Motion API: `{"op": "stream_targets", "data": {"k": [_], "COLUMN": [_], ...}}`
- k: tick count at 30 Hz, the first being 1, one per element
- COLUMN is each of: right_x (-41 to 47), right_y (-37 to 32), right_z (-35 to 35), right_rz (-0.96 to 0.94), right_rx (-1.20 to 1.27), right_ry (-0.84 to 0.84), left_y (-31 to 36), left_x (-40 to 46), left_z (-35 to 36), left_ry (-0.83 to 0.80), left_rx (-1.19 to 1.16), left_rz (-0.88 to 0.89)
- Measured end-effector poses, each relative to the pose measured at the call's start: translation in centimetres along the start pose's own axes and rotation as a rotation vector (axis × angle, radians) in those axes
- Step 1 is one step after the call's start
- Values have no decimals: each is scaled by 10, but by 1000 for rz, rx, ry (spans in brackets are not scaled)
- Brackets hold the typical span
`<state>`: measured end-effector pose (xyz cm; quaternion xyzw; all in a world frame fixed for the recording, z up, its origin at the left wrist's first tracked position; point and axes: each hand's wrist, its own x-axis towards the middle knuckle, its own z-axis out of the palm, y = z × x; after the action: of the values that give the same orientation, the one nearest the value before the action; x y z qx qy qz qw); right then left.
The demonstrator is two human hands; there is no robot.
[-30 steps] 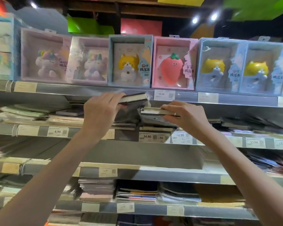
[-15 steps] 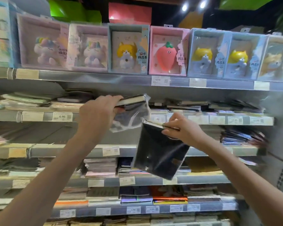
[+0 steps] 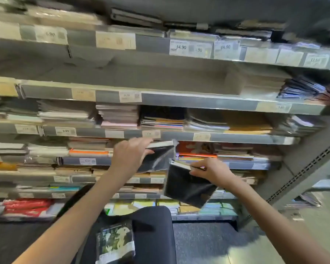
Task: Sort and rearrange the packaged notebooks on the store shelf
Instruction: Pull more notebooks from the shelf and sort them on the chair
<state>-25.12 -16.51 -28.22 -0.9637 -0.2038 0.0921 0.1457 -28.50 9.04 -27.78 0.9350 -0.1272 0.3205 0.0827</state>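
while the left hand (image 3: 131, 156) grasps one glossy, plastic-wrapped black notebook (image 3: 158, 159), the right hand (image 3: 211, 171) pinches another flat one (image 3: 187, 185).

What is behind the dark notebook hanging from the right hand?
The dark notebook pinched by the right hand hangs before the lower shelves; yellow and green packs show beside it. Whatever sits directly behind is covered.

The view has tipped down, so the boxed toys are gone and lower shelves (image 3: 179, 137) show. Both hands have dropped: the left hand (image 3: 130, 159) and right hand (image 3: 211, 173) now hold their notebooks (image 3: 187, 187) before lower rows. A knee (image 3: 152, 229) bearing another packet (image 3: 115, 242) has appeared.
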Motion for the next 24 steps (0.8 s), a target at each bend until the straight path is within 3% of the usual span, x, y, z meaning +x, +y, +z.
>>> {"op": "stream_targets", "data": {"k": [6, 10, 17, 24], "right_x": [4, -1, -6, -11], "right_y": [38, 61, 98, 130], "right_z": [71, 121, 206, 260], "right_rz": [81, 94, 154, 194], "right_rx": [23, 74, 53, 74], "right_ry": [-144, -194, -290, -320], "left_y": [6, 13, 34, 36], "left_x": [-61, -107, -182, -223], "left_z": [82, 136, 212, 267], "left_ry": [-189, -425, -696, -693], "left_rx": [-30, -66, -85, -97], "left_rz": [-147, -293, -451, -473]}}
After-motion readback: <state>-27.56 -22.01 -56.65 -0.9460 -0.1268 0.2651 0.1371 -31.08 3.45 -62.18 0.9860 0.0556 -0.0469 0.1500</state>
